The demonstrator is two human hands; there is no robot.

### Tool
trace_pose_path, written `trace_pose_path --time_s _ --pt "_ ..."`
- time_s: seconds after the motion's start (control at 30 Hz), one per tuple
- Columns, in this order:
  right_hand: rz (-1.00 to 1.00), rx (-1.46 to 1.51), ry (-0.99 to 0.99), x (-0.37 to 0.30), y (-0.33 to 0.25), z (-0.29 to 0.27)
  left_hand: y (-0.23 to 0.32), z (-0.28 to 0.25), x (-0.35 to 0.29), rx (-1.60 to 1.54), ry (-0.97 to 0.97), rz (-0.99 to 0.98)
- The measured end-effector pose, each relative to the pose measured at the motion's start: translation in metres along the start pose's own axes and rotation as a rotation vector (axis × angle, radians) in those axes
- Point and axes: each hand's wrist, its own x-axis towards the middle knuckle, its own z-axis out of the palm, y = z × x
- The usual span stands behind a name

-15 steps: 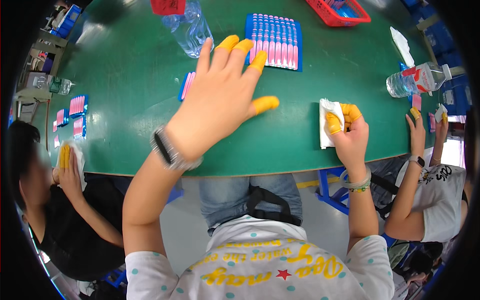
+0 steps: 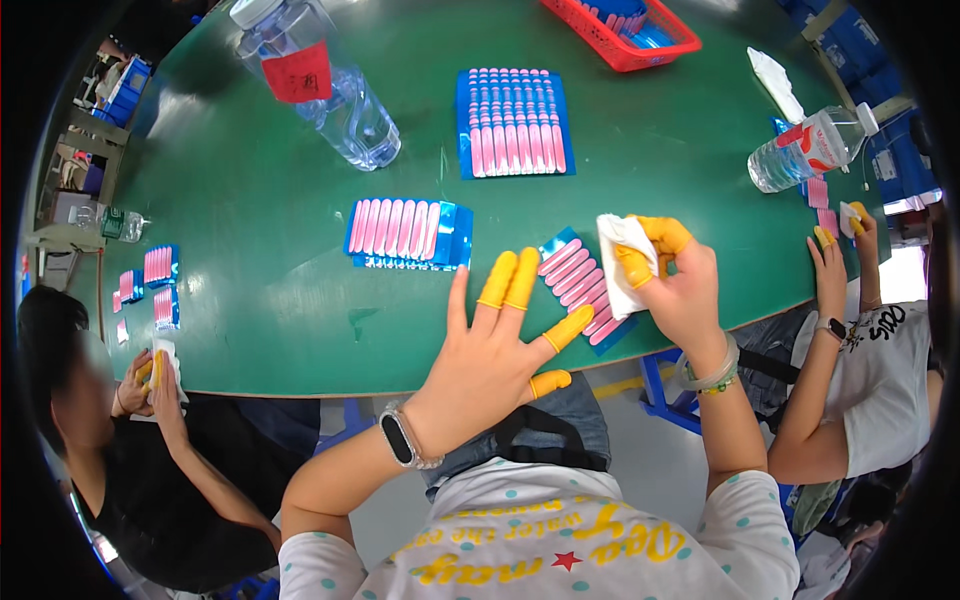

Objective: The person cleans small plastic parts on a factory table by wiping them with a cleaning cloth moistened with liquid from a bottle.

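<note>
Between my hands a small blue sheet with a row of pink strips (image 2: 574,275) lies slanted near the table's edge. My left hand (image 2: 495,345), with yellow finger cots on its thumb and several fingers, is spread, its index fingertip at the sheet's lower left side. A folded white cloth or tissue (image 2: 617,265) is pinched in my right hand (image 2: 685,285), which also wears yellow finger cots. The cloth overlaps the sheet's right end. Beyond my left fingertips sits a pile of similar blue sheets with pink strips (image 2: 395,228).
On the green table (image 2: 270,330) stand a large clear bottle with a red label (image 2: 345,110), a bigger blue sheet of pink strips (image 2: 515,125), a red basket (image 2: 640,55) and a water bottle (image 2: 800,155). Co-workers sit at left (image 2: 130,440) and right (image 2: 860,370), handling white cloths.
My left hand has drawn back from the pile toward the table's near edge. A small sheet now lies between my hands, and the cloth in my right hand has come over it. The view has shifted.
</note>
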Motion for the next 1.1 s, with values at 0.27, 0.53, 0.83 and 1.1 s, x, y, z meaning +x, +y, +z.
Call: trace_pose_path --time_s 0.27,0.53,0.83,1.1 --pt "-0.199 -0.711 -0.064 0.010 -0.013 0.036 0.005 0.015 -0.004 0.009 -0.057 -0.043" --pt "-0.257 -0.707 -0.138 0.017 -0.011 0.037 0.008 0.018 -0.005 0.079 0.008 -0.053" --pt "-0.221 -0.728 -0.128 0.023 -0.002 0.034 0.006 0.024 -0.008 0.044 0.062 -0.058" --pt "-0.398 -0.651 -0.196 -0.007 -0.017 0.054 0.004 0.029 -0.011 0.016 0.052 -0.047"
